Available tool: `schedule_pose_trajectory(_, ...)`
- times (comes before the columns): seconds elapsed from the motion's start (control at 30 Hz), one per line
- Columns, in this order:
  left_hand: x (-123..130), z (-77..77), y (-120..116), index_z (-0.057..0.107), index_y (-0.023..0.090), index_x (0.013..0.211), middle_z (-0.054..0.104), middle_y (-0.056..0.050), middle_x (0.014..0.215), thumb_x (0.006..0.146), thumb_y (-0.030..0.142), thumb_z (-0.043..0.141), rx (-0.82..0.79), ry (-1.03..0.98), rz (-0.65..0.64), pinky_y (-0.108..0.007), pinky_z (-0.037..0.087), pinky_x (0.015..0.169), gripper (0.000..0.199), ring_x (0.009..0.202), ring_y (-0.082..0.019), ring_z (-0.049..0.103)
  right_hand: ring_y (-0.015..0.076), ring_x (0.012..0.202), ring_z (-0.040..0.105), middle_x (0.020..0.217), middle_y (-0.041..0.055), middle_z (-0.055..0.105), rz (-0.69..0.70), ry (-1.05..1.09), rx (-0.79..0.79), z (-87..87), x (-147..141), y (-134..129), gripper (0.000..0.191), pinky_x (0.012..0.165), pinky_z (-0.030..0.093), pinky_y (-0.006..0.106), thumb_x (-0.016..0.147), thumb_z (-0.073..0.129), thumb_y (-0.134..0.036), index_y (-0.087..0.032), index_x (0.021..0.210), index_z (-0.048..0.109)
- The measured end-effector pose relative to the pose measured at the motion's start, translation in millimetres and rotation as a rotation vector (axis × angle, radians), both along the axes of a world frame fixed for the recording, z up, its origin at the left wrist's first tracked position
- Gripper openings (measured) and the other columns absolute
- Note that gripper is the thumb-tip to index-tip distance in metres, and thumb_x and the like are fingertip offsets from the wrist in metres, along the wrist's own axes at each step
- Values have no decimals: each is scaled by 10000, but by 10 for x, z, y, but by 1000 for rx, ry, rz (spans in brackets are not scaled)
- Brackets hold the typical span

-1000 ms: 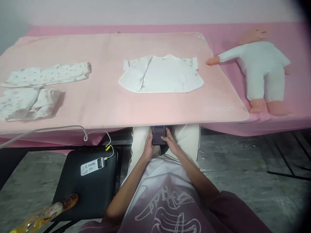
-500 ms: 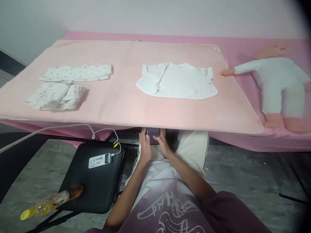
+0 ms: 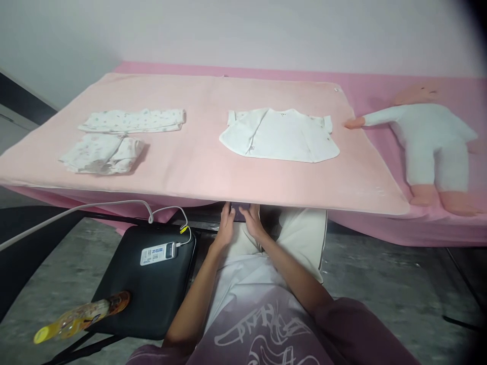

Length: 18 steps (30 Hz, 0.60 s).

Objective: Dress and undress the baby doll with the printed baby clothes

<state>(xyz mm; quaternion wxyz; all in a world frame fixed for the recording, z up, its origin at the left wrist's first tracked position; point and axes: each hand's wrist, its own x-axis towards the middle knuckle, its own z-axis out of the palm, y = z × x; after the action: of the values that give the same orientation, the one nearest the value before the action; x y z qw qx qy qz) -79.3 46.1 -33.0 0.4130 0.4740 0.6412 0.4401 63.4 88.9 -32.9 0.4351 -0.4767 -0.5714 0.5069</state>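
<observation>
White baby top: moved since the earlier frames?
No. The white baby top keeps its place on the pink mat, with the same slight gap to the doll; only the camera view shifted.

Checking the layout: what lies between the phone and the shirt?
The head view shows the pink mat: its near strip runs from the shirt to the front edge, by the phone.

You get soft light, a shadow right of the folded, pink-patterned white cloth garment, an unreadably dim, dark rectangular phone and blackened right corners.
</observation>
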Motion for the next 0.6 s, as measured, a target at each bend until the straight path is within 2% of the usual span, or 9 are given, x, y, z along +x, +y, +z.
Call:
schedule_pose_trajectory(0.1, -11, -26, -30, 388, 282, 1783, 365, -149, 1866, 1086, 800, 525, 90, 1, -27, -572, 183, 1472, 879, 1779, -341, 277, 303, 1774, 215, 1852, 94, 340, 53, -20, 50, -25, 113, -17, 857, 1473, 173, 536, 1043, 618, -552, -288, 1807, 333)
schedule_pose_trajectory(0.23, -16, -58, -165, 299, 292, 1818, 338, -182, 1863, 1017, 732, 732, 193, 67, -79, -595, 225, 1456, 1011, 1771, -369, 282, 279, 1784, 218, 1877, 89, 286, 111, -4, 55, -138, 323, -155, 884, 1478, 162, 517, 1062, 631, -581, -320, 1829, 276)
schedule_pose_trajectory(0.33, -10, -51, -254, 272, 277, 1824, 311, -205, 1868, 970, 685, 825, 221, 118, -91, -625, 239, 1445, 1096, 1758, -395, 294, 296, 1794, 202, 1899, 71, 247, 101, 37, -13, -179, 470, -305, 897, 1477, 140, 561, 1052, 667, -615, -360, 1820, 279)
schedule_pose_trajectory(0.4, 8, -16, -292, 302, 265, 1811, 340, -211, 1848, 955, 683, 840, 238, 147, -72, -634, 269, 1431, 1094, 1738, -402, 325, 315, 1778, 261, 1898, 76, 268, 97, 81, -29, -124, 571, -404, 860, 1467, 188, 594, 1064, 677, -603, -372, 1805, 308)
schedule_pose_trajectory(0.5, 60, 76, -343, 414, 265, 1747, 435, -195, 1780, 994, 673, 791, 283, 200, 4, -605, 348, 1399, 936, 1693, -381, 396, 317, 1700, 423, 1834, 106, 410, 92, 137, 13, 63, 766, -538, 733, 1418, 341, 606, 1106, 666, -545, -356, 1760, 395)
schedule_pose_trajectory(0.6, 124, 180, -427, 595, 255, 1562, 605, -177, 1611, 1078, 580, 699, 388, 280, 126, -588, 417, 1349, 592, 1572, -354, 539, 322, 1534, 602, 1654, 142, 617, 28, 123, 26, 249, 1055, -653, 590, 1320, 479, 613, 1128, 658, -514, -328, 1670, 518)
